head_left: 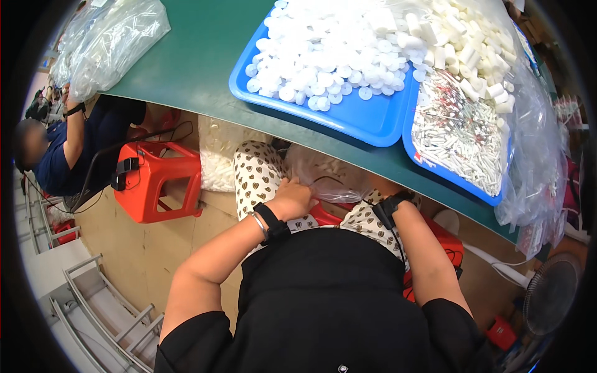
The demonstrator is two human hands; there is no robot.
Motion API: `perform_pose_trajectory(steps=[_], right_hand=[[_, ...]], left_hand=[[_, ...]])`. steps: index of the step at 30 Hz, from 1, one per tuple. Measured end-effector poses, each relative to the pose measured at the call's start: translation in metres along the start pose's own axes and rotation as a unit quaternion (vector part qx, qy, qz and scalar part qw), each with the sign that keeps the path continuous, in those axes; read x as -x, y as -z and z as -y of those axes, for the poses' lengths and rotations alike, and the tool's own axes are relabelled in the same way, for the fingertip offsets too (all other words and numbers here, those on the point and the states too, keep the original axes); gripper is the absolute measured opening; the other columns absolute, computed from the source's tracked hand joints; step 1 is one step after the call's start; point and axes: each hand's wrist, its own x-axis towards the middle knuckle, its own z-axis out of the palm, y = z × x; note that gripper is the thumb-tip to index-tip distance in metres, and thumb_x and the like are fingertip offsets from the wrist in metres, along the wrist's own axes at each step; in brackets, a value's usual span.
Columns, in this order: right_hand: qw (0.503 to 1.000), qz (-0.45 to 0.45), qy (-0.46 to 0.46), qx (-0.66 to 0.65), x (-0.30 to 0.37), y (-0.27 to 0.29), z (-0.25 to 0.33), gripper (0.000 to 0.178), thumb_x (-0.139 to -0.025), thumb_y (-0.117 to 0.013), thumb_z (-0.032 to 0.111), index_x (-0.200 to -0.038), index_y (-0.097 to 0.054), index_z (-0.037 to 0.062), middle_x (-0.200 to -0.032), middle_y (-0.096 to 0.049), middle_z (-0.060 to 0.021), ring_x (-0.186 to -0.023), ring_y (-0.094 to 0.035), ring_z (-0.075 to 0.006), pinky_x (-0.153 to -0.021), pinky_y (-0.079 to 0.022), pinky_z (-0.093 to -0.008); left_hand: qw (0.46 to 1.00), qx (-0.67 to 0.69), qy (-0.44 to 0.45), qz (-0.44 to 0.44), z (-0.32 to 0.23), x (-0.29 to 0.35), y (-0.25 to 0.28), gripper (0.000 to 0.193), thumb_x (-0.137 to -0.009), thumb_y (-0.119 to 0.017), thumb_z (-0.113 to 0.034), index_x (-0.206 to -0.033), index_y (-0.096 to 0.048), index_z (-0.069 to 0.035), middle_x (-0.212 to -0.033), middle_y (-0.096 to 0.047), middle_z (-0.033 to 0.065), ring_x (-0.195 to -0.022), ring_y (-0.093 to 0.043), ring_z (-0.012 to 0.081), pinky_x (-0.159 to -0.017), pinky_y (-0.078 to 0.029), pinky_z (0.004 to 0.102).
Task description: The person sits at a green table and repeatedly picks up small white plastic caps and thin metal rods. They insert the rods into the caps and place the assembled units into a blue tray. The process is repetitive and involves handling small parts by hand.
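Between my knees, below the table edge, sits a clear plastic bag [333,180] with pale pieces inside. My left hand [291,199] is closed on the near left part of its rim, fingers bent over the film. On the bag's other side, my right hand [387,186] reaches under the table edge, and its fingers are hidden. Above on the table, a blue tray [373,118] bears a heap of translucent white round plastic pieces [323,62]. To its right, another blue tray [415,149] holds many small white stick-like parts [457,133], some with red bits.
White foam-like cylinders [472,56] are piled at the back right of the green table [193,56], beside clear plastic film [535,155]. A red stool [158,180] stands left, near a seated co-worker [68,146] handling a clear bag [118,50]. A fan [551,292] stands right.
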Motion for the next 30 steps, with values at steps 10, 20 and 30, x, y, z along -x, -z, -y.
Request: perform_pose_trajectory(steps=[10,20,30], right_hand=[[0.989,-0.061,-0.008,-0.138,0.037,0.005,0.015,0.024,-0.094,-0.060,0.020,-0.102,-0.064,-0.0017,-0.093,-0.065,-0.0190,-0.088,-0.061,-0.0322,-0.081,-0.049,-0.0425],[0.965,-0.211,-0.133,-0.080,0.029,0.037,-0.073,0.025,-0.096,-0.057,0.023,-0.100,-0.065,-0.0005,-0.089,-0.066,-0.0213,-0.079,-0.063,-0.0347,-0.074,-0.050,-0.0438],[0.969,-0.212,-0.101,-0.079,0.035,0.059,-0.064,0.026,-0.095,-0.058,0.025,-0.094,-0.064,0.0005,-0.086,-0.066,-0.0235,-0.076,-0.063,-0.0391,-0.071,-0.050,-0.0452]], left_hand=[[0.786,0.516,0.088,-0.330,0.064,-0.075,0.008,0.074,-0.077,-0.082,-0.020,-0.134,-0.043,0.005,-0.131,-0.057,0.0236,-0.121,-0.056,0.0315,-0.099,-0.045,0.0373],[0.632,0.688,0.145,-0.325,0.073,-0.051,0.008,0.016,-0.095,-0.062,-0.013,-0.102,-0.066,0.000,-0.086,-0.067,0.0072,-0.073,-0.062,0.0159,-0.065,-0.049,0.0285],[0.650,0.642,0.028,-0.405,0.030,-0.022,0.048,0.022,-0.094,-0.053,-0.004,-0.110,-0.064,0.006,-0.089,-0.068,0.0094,-0.079,-0.064,0.0169,-0.073,-0.049,0.0293]])
